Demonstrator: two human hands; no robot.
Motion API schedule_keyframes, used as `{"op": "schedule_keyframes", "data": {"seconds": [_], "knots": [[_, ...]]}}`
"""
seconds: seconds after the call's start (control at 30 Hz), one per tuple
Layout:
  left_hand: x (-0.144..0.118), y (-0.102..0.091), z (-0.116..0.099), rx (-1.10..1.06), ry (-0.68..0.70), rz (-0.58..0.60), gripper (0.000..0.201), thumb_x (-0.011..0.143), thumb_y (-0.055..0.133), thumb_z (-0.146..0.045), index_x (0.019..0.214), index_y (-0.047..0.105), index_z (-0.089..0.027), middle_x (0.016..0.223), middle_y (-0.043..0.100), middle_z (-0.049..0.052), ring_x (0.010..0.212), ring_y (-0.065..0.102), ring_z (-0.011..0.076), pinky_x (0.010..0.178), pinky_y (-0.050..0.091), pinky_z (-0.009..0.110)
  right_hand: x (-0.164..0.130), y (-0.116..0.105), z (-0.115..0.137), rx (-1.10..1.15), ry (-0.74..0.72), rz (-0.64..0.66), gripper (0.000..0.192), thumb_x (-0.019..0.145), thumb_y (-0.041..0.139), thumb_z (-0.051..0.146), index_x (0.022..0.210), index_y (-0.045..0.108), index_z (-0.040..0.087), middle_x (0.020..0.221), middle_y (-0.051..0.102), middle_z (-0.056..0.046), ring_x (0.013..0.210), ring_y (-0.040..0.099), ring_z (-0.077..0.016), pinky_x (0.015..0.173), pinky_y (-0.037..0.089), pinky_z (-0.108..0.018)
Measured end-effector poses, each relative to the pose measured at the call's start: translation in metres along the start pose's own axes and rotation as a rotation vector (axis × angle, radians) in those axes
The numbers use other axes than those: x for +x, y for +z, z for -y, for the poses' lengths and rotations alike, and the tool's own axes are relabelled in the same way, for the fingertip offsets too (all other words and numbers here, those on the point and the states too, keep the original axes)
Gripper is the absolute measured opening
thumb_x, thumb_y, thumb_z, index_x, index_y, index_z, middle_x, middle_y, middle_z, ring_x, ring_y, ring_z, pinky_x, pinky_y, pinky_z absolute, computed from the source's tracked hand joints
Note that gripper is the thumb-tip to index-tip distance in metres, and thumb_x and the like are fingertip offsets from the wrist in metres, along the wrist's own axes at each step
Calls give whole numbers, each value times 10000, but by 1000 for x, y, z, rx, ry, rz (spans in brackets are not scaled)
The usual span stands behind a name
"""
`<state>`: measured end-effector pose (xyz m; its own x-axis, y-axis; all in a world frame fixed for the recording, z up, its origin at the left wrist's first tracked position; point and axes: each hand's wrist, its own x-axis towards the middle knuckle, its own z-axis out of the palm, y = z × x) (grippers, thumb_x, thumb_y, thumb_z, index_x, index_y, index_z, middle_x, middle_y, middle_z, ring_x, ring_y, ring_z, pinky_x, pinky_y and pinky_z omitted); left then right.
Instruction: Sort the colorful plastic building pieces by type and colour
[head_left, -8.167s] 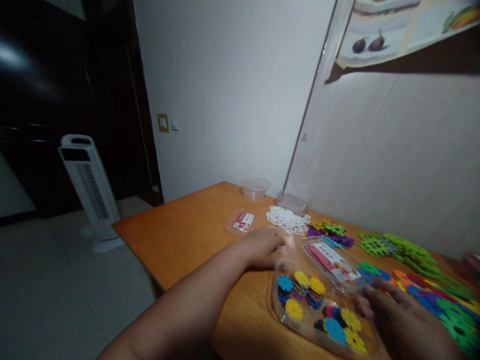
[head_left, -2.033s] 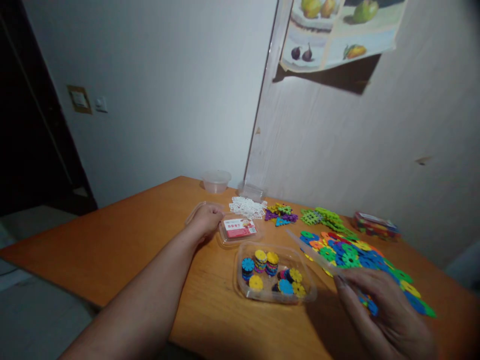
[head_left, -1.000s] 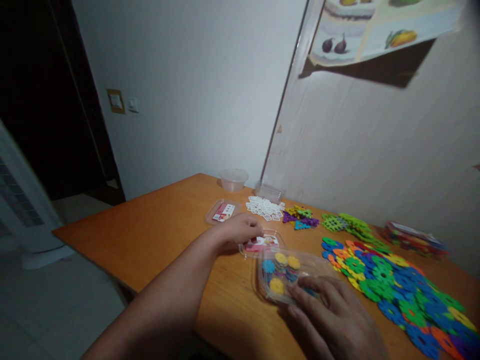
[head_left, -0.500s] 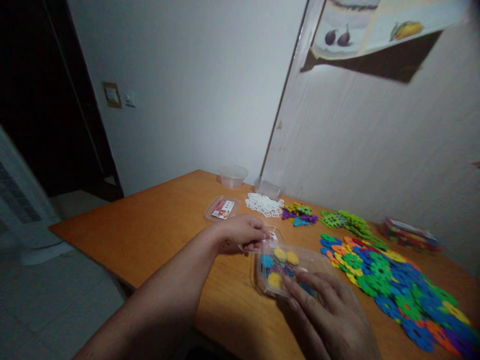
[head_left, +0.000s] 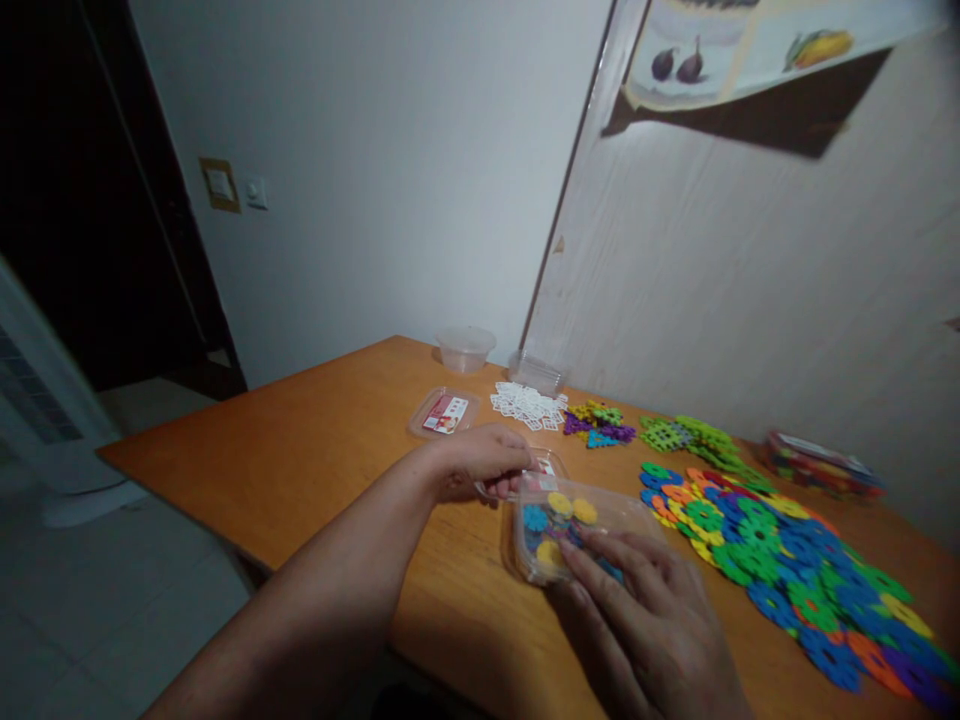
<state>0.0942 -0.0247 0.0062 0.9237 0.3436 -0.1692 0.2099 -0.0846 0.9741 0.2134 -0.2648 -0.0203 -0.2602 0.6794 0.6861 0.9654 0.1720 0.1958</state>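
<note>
My left hand (head_left: 491, 462) is closed on the edge of a clear plastic lid (head_left: 553, 466) with a red and white label, just behind a clear plastic box (head_left: 529, 568). Yellow and blue toothed discs (head_left: 559, 504) show inside the box; others there are hidden by my fingers. Stretched out over the box's right part is my right hand (head_left: 652, 610), its fingertips near a yellow disc (head_left: 549, 552). I cannot tell whether those fingertips reach inside or touch a clear surface.
Colourful flower-shaped pieces (head_left: 802, 560) spread along the right. Behind them lie green lattice pieces (head_left: 705, 442) and a packed box (head_left: 821, 465). White pieces (head_left: 529, 405), purple and yellow pieces (head_left: 600, 424), another labelled lid (head_left: 444, 412) and a clear bowl (head_left: 465, 350) are farther back.
My right hand's fingers have shifted slightly left over the box, closer to the yellow disc. My left hand stays on the lid, and the view has tilted a little.
</note>
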Motion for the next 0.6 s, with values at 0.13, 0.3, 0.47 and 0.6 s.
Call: {"op": "schedule_keyframes", "data": {"seconds": [0.13,0.3,0.47,0.6], "knots": [[-1,1,0,-18,12,16,165,760,689,-294,781,638,-138,538,569,-27,423,476,65,421,384,177,3,0,2,-12,10,11,295,923,597,188,1191,719,170,1145,721,-138,1015,623,-309,824,486,-450],[-2,3,-1,-55,-24,10,151,700,678,-179,844,652,-141,518,549,-45,406,442,64,422,377,185,2,-2,5,33,36,35,305,912,603,181,1200,701,174,1160,709,-126,1040,604,-302,839,475,-439],[-3,3,-2,-63,-40,0,168,704,694,-204,853,649,-140,529,550,-43,409,442,64,423,346,189,-6,-15,-12,163,240,-64,315,925,565,189,1223,665,210,1188,690,-100,1100,598,-270,936,451,-434],[-1,0,1,-29,-42,9,144,737,663,-205,864,646,-137,551,559,-35,411,431,65,427,338,204,-1,-27,-40,307,756,-102,277,935,561,390,1130,698,251,1151,708,-72,1068,634,-263,889,481,-404]]}}
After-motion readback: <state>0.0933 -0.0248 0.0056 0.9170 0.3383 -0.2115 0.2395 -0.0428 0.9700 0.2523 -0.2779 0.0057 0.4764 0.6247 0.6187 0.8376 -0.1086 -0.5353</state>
